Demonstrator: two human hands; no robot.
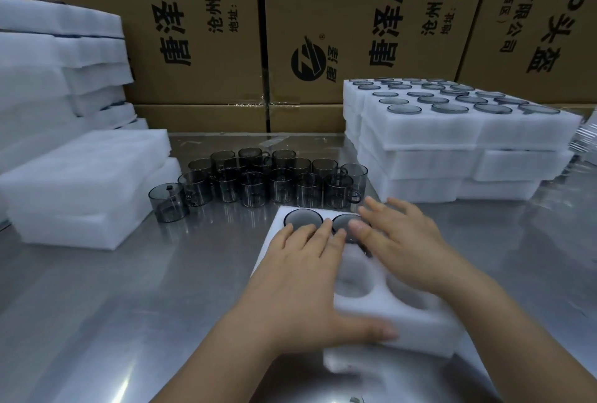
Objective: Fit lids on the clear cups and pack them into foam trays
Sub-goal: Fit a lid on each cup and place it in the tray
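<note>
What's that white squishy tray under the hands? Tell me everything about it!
The foam tray is a thick white block, soft-looking, with round holes cut in its top. It lies flat on the shiny metal table. Its two far holes hold lidded cups, smoky grey; two nearer ones are empty. The left hand rests flat on it, thumb against its near side. The right hand lies over its far right part. Its near edge is blurred.

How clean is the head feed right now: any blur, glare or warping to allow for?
Head view: the left hand, right hand and near foam tray are motion-blurred; glare streaks the steel table at lower left; the wide-angle lens bows the cartons; the loose cups look dim but fairly sharp.
</note>
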